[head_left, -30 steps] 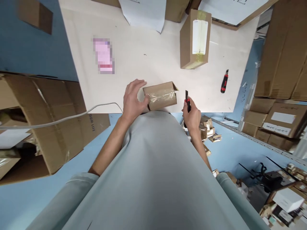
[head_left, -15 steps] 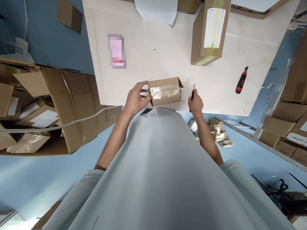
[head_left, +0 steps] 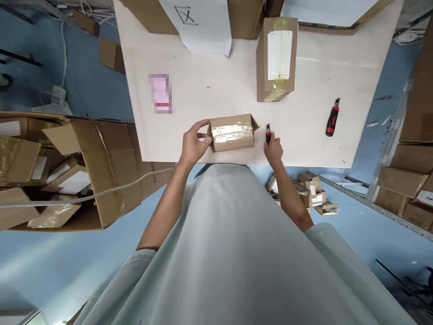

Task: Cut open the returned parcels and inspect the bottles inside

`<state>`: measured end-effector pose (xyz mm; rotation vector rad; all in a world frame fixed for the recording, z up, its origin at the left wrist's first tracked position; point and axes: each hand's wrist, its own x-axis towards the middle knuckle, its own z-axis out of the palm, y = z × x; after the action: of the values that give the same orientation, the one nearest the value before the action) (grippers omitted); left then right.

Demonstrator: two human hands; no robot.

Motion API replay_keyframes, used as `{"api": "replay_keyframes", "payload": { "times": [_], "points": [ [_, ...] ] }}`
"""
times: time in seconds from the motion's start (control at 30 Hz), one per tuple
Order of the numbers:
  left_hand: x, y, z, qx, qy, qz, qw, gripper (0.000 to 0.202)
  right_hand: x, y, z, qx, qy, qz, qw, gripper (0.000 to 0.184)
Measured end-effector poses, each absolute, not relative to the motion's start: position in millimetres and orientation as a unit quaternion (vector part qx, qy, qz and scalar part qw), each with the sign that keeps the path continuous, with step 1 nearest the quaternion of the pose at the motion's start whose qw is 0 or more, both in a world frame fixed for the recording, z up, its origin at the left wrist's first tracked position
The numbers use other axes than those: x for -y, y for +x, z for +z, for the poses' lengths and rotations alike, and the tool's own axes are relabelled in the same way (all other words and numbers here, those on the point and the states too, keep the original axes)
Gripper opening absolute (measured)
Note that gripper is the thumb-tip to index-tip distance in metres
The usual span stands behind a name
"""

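A small cardboard box with shiny tape along its top lies near the table's front edge. At its right end a flap sticks out. My left hand is closed on the box's left end, thumb and fingers gripping the end edges. My right hand is wrapped round a red and black utility knife, just right of the box and apart from it. The knife's dark blade points away from me. Farther right on the table lies a second red and black utility knife.
A taller taped carton with a white label stands behind the box. Larger cartons and a white sheet are at the back. A blurred pink item lies left. A big open carton full of boxes stands left of the table.
The view has tilted, so the table's back shows more. My right hand has turned the utility knife slightly, and its blade shows more clearly. My left hand stays on the cardboard box.
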<state>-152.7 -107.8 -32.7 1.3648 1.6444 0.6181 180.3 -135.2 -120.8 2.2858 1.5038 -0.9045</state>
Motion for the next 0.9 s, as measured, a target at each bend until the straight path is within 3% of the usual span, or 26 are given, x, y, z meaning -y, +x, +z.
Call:
{"api": "replay_keyframes", "payload": {
  "times": [0.13, 0.27, 0.43, 0.63, 0.9],
  "points": [
    [112.1, -170.4, -33.1, -0.679, 0.516, 0.264, 0.451, 0.060, 135.3, 177.2, -116.4, -0.543, 0.782, -0.304, 0.038, 0.059],
    [121.6, -196.2, -40.5, -0.723, 0.472, 0.267, 0.427, 0.050, 133.2, 152.6, -120.9, -0.502, 0.739, -0.443, -0.076, 0.051],
    [132.4, -215.4, -52.0, -0.761, 0.464, 0.258, 0.373, 0.044, 135.7, 113.0, -122.2, -0.411, 0.682, -0.580, -0.174, 0.058],
    [136.1, -213.5, -72.0, -0.774, 0.488, 0.264, 0.304, 0.042, 140.5, 111.4, -93.3, -0.452, 0.707, -0.517, -0.167, 0.059],
    [106.0, -171.3, -120.0, -0.709, 0.481, 0.279, 0.434, 0.042, 132.6, 139.8, -37.2, -0.522, 0.748, -0.396, -0.106, 0.052]
  ]
}}
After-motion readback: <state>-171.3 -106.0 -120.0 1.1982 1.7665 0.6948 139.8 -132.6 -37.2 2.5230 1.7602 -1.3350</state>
